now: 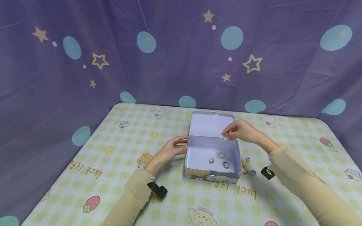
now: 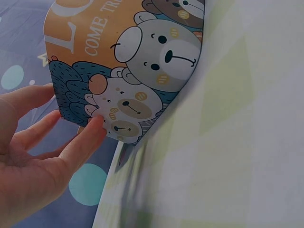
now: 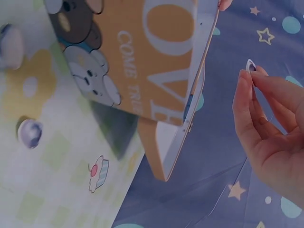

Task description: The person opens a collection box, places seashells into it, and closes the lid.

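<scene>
A hinged tin box (image 1: 196,174), with cartoon bears and lettering outside and white inside, has its lid (image 1: 209,124) tipped back. Several small shells (image 1: 225,165) lie on its floor. My left hand (image 1: 170,150) is at the box's left side, and in the left wrist view its extended fingertips (image 2: 97,124) rest against the printed wall. Above the back right corner of the box, my right hand (image 1: 244,130) pinches a small pale shell (image 3: 250,65) with a dark patch between thumb and fingertips.
Several more shells (image 1: 252,172) lie on the tablecloth just right of the box. The green-checked cloth (image 1: 116,178) covers the table under everything. Behind the table's far edge hangs a purple curtain (image 1: 176,75) with stars and blue ovals.
</scene>
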The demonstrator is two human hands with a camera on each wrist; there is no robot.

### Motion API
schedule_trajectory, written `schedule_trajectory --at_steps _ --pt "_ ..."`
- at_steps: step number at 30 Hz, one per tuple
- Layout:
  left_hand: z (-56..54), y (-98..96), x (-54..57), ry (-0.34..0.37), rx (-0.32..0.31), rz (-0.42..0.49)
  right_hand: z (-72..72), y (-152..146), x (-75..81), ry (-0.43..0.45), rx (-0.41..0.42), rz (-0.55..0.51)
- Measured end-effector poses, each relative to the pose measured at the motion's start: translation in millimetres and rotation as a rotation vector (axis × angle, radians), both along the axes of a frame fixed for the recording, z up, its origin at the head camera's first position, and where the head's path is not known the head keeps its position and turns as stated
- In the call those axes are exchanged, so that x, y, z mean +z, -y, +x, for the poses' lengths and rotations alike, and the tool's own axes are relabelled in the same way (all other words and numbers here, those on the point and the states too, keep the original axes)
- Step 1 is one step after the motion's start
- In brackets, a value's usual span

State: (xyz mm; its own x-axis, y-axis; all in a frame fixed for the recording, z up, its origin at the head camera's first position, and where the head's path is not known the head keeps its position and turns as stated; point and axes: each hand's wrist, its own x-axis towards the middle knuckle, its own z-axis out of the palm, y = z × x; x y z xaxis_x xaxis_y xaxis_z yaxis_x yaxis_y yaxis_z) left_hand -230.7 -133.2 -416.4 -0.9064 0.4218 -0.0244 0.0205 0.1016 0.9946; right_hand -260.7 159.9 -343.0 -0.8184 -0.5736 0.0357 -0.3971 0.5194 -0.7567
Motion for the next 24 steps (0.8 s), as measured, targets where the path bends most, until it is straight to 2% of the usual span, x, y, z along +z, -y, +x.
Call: schedule_trajectory --at_steps 8,9,16,24 --pt "10.3 -2.5 19.5 0.008 -0.025 -0.006 -2.8 13.3 2.8 0.002 0.031 0.014" --pt "10.8 -2.5 20.3 0.010 -0.025 -0.009 0.1 16.3 7.1 0.002 0.037 0.016" --pt "12.7 -3.1 22.7 0.012 -0.017 -0.013 -6.2 26.2 4.8 0.002 0.091 0.019" --pt "12.5 -3.8 23.6 0.023 -0.011 -0.020 -7.1 40.8 8.0 0.008 0.173 0.038"
